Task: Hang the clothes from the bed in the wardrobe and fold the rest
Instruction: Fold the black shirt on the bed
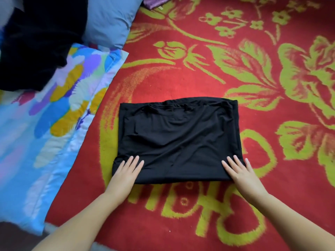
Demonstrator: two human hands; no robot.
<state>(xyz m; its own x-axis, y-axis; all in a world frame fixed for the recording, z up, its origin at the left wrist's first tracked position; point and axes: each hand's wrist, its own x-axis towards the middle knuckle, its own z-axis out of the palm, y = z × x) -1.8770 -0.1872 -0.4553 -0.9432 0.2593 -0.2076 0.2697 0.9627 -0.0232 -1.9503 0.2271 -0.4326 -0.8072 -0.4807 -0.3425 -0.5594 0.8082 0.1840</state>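
- A black, thin stretchy garment (pixel 176 140) lies folded into a squarish rectangle on the red blanket with yellow-green flower pattern (pixel 253 69) covering the bed, set out in the open middle, likely so there is flat room to fold on.
- The left hand (pixel 127 171) rests flat on the near left corner, its fingers (pixel 135 161) straight and slightly spread, holding nothing.
- The right hand (pixel 238 170) lies the same way on the near right corner, fingers (pixel 233 162) straight and a little apart; to my eye both palms press the near edge down to smooth the layers and stop the slippery cloth sliding.
- Well apart at the far left, a heap of dark clothing (pixel 36 42) sits on a bright floral pillow (pixel 54 115), beside a plain blue pillow (pixel 110 20), seemingly waiting its turn.
- The fold looks nearly finished.
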